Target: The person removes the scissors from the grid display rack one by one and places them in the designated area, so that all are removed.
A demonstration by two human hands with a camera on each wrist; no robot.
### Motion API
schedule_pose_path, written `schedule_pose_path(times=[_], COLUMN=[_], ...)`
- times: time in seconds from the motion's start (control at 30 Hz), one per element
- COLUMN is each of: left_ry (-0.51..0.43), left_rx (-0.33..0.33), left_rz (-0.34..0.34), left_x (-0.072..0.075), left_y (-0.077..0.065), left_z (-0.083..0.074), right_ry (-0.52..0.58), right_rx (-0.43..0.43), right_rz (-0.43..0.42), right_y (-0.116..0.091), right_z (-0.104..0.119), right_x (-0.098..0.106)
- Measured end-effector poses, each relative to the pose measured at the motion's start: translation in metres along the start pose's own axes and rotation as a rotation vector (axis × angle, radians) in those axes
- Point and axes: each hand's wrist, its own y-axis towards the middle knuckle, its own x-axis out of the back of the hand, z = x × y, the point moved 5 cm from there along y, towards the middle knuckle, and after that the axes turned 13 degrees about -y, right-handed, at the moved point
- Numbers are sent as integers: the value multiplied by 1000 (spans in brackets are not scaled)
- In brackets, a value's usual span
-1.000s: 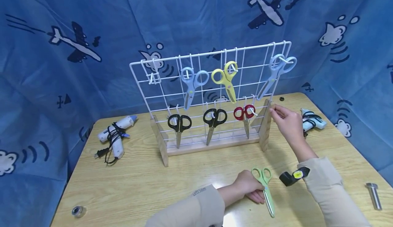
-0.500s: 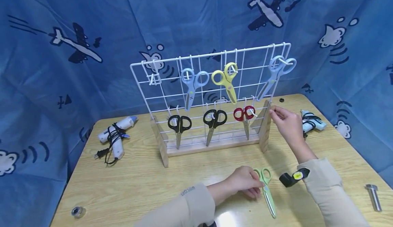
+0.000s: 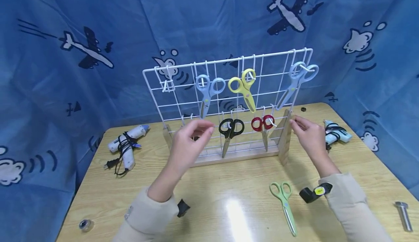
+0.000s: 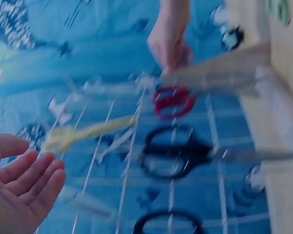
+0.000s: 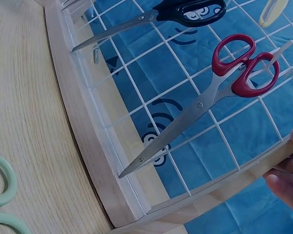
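Observation:
My left hand [image 3: 188,142] is raised in front of the rack's lower left, fingers loosely bent and holding nothing. It hides most of a second pair of black scissors. My right hand [image 3: 309,136] pinches the wooden upright [image 3: 285,144] at the right end of the white wire rack [image 3: 229,59]. Along the upper row hang light blue scissors [image 3: 206,96], yellow scissors [image 3: 244,88] and another light blue pair [image 3: 291,85]. Below them are black scissors [image 3: 230,133] and red scissors [image 3: 263,126]. Green scissors [image 3: 284,199] lie on the table, left of my right forearm.
An empty hook [image 3: 167,86] sits at the rack's upper left. A corded glue gun [image 3: 127,147] lies on the left, another [image 3: 337,132] behind my right hand. Near the front are a small metal cylinder [image 3: 86,225] and a bolt [image 3: 403,216]. Blue curtain surrounds the table.
My left hand has left the green scissors on the table and moved up and left to the front of the rack. My right hand keeps its place on the upright.

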Motion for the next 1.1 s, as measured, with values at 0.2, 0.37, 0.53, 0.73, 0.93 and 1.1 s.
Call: schedule_pose_path(times=[0.2,0.37,0.53,0.73,0.93,1.1], left_ry=[65,59,78,77,29,-9], left_rx=[8,50,102,77,106,160], left_rz=[-127,-176,-166,-145,-149,-142], left_x=[26,28,28,26,23,21], left_y=[14,23,32,40,45,48], left_z=[0,-6,13,27,28,31], right_ry=[36,37,57,72,66,71], right_rx=[-10,-5,-11,-20,-17,-22], right_rz=[12,15,21,13,17,29], right_y=[-1,-1,0,-2,-1,-1], right_z=[4,8,7,8,8,5], right_x=[2,5,4,5,4,2])
